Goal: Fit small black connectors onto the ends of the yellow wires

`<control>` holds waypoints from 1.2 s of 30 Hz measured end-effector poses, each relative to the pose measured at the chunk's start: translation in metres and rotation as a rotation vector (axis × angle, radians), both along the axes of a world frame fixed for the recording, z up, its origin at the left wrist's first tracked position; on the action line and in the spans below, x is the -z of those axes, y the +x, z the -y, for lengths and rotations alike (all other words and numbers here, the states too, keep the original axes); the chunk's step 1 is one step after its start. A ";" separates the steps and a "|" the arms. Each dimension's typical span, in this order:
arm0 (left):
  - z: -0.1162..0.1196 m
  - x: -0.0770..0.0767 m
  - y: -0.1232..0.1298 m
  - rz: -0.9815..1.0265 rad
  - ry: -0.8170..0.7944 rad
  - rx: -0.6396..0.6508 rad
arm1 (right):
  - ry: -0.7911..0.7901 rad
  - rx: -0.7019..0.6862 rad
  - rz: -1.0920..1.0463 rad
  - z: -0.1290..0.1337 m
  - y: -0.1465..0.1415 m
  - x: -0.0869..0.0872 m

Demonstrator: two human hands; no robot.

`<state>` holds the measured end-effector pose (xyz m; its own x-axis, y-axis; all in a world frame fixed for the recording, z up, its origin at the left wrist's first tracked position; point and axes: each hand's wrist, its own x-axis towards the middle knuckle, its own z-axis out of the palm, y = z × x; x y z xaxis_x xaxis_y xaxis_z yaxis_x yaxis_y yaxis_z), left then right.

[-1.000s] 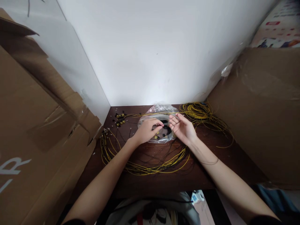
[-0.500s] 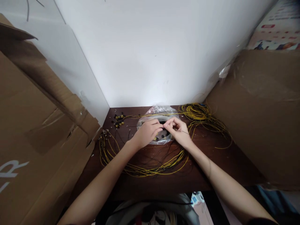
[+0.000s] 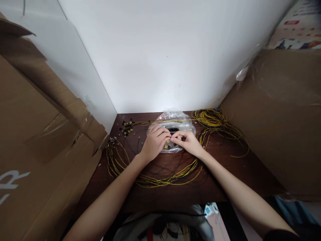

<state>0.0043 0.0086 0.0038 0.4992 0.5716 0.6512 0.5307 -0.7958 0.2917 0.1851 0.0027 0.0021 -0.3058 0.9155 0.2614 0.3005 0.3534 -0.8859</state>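
My left hand (image 3: 155,142) and my right hand (image 3: 188,142) meet fingertip to fingertip over a clear plastic bag (image 3: 186,124) on the dark brown table (image 3: 215,180). Both are closed in a pinch; what lies between the fingertips is too small to make out. Small black and yellow parts show in the bag below the fingers. Yellow and black wires (image 3: 160,182) curve across the table under my wrists. A coil of yellow wire (image 3: 210,118) lies at the back right.
Several small black and yellow connectors (image 3: 127,127) lie at the back left. Cardboard boxes stand on the left (image 3: 42,134) and right (image 3: 281,127). A white wall panel (image 3: 163,60) rises behind the table.
My right hand has shifted slightly left, and its fingers are drawn in closer to my left fingertips. The thin dark wire that trailed past my right wrist no longer shows there.
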 end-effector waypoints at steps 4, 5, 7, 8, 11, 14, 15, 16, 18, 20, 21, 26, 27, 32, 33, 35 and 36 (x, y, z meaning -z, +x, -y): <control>0.000 0.003 -0.001 -0.008 -0.012 -0.001 | -0.051 -0.032 -0.021 -0.001 0.000 0.001; 0.000 0.003 -0.001 -0.013 -0.013 -0.007 | -0.063 -0.042 -0.034 -0.001 0.000 0.001; 0.000 0.003 -0.002 -0.019 -0.010 -0.021 | -0.079 -0.043 -0.061 -0.002 0.000 0.001; 0.000 0.003 -0.002 -0.021 -0.006 -0.027 | -0.081 -0.030 -0.073 -0.002 0.000 0.001; 0.000 0.002 -0.002 -0.029 -0.002 -0.037 | -0.066 0.036 -0.086 -0.003 0.000 0.001; 0.000 0.002 -0.002 -0.043 -0.006 -0.047 | -0.048 0.086 -0.087 -0.003 0.000 0.002; 0.000 0.002 -0.002 -0.047 -0.007 -0.052 | -0.040 0.098 -0.091 -0.003 0.000 0.002; 0.000 0.002 -0.002 -0.050 -0.006 -0.056 | -0.029 0.110 -0.097 -0.003 0.001 0.003; -0.001 0.002 -0.002 -0.052 -0.006 -0.061 | -0.010 0.131 -0.114 -0.004 0.001 0.005; -0.001 0.003 -0.002 -0.050 -0.002 -0.058 | 0.001 0.139 -0.137 -0.004 0.002 0.005; -0.001 0.003 -0.002 -0.047 0.004 -0.055 | 0.004 0.137 -0.143 -0.004 0.002 0.005; 0.000 0.003 -0.002 -0.031 0.041 -0.044 | 0.047 0.078 -0.118 -0.003 0.001 0.003; 0.000 0.004 -0.002 -0.025 0.047 -0.048 | 0.052 0.059 -0.110 -0.003 0.001 0.003; 0.001 0.004 -0.002 0.017 0.086 -0.087 | 0.025 0.008 -0.076 -0.003 0.000 0.006; 0.002 0.004 -0.002 0.029 0.089 -0.090 | 0.018 0.010 -0.080 -0.003 0.000 0.007; 0.002 0.003 -0.002 0.068 0.088 -0.099 | 0.003 0.017 -0.103 -0.003 -0.001 0.007; 0.002 0.002 -0.002 0.096 0.077 -0.103 | -0.002 0.026 -0.117 -0.003 -0.001 0.007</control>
<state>0.0025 0.0063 0.0013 0.3740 0.5633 0.7368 0.5831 -0.7606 0.2855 0.1845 0.0056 -0.0045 -0.2495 0.9232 0.2924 0.2037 0.3452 -0.9161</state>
